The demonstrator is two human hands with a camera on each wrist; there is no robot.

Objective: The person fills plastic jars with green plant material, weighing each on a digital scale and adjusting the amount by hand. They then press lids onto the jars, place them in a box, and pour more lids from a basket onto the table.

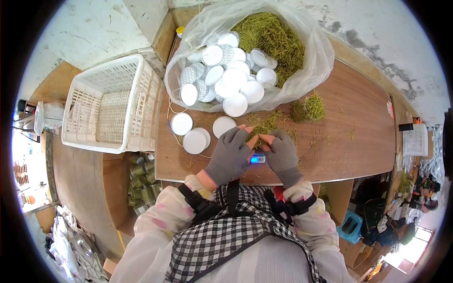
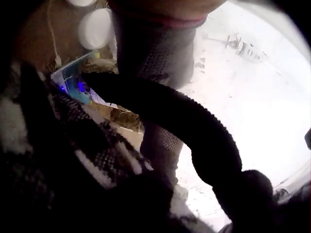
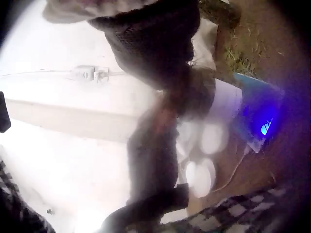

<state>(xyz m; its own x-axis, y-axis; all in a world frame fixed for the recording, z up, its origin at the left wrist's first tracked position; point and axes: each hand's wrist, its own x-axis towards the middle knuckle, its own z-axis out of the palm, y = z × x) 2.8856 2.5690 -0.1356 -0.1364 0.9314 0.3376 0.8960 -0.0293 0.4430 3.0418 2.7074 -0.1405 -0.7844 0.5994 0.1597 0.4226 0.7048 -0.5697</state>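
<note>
Both hands wear grey gloves with bare fingertips and meet over the table's front part. My left hand (image 1: 230, 155) and my right hand (image 1: 281, 154) pinch a small tuft of dried green stalks (image 1: 258, 143) between their fingertips. Just below the fingertips, a small digital scale (image 1: 257, 159) shows a lit blue display; the hands cover much of it. The scale (image 3: 260, 109) shows its blue glow in the right wrist view too. More loose stalks (image 1: 265, 123) lie on the table just beyond the hands. In the left wrist view, dark glove shapes block most of the work.
A big clear plastic bag (image 1: 315, 70) holds white-lidded containers (image 1: 234, 79) and a heap of dried stalks (image 1: 271, 37). A stalk-filled container (image 1: 309, 108) lies at right. White round lids (image 1: 194, 142) lie left of the hands, near a white plastic crate (image 1: 134, 106).
</note>
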